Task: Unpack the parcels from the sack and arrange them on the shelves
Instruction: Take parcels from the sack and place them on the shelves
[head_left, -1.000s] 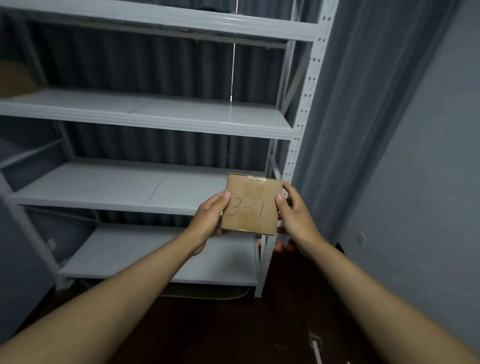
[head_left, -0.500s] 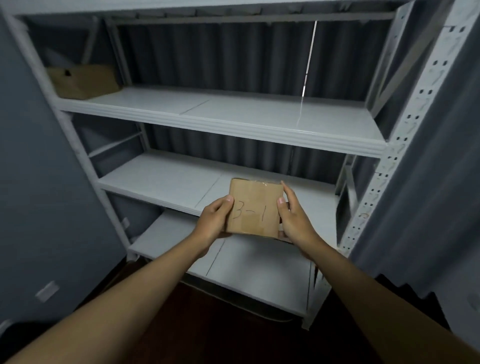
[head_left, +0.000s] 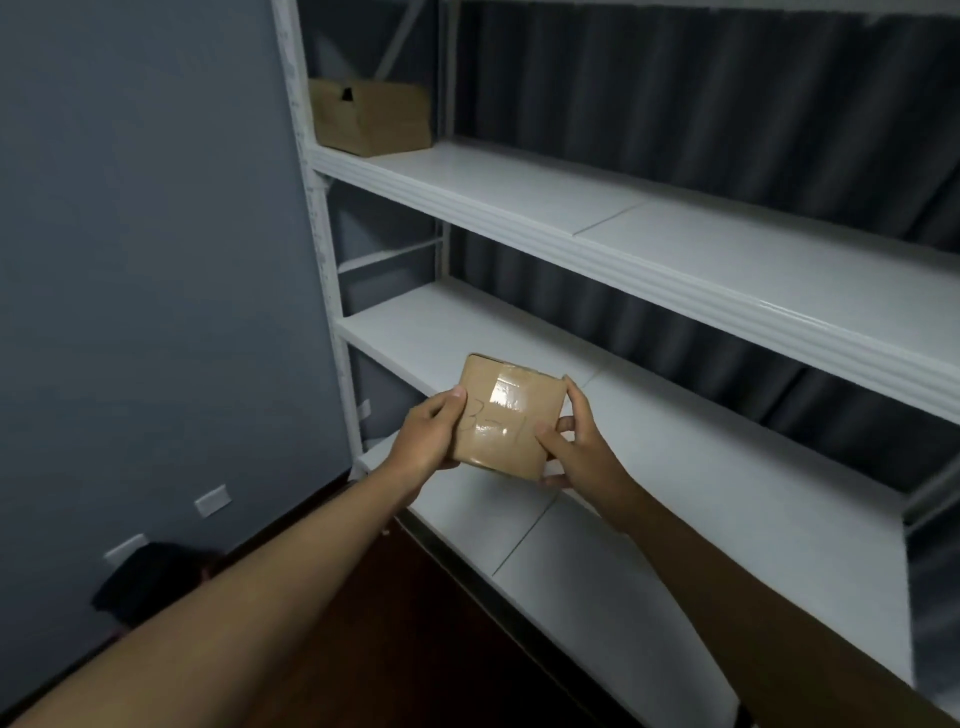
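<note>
— Gripped from both sides, is it? What holds the small flat brown cardboard parcel (head_left: 505, 415)?

— Both of the person's bare hands. The left hand (head_left: 427, 435) curls round the parcel's left edge, thumb lying on the front face; the right hand (head_left: 575, 446) clasps the right edge, thumb on the front, fingers up along the side.

— Where is the parcel itself?

— Up in the air, in front of the white metal shelving unit (head_left: 649, 244), at about the height of its middle board, touching no shelf. Clear tape shines across its face, and "3-1" is handwritten there.

— Starting from the left, what else shows?

— A grey-blue wall (head_left: 145, 260) with two white outlet plates (head_left: 212, 500) low down, and a dark heap (head_left: 148, 577) on the floor below them; what it is cannot be told. Then the unit's upright, and a larger brown cardboard box (head_left: 370, 117) resting at the left end of the upper shelf. Behind the shelves hangs a dark pleated curtain (head_left: 701, 104). Underfoot is dark wooden flooring (head_left: 415, 623).
</note>
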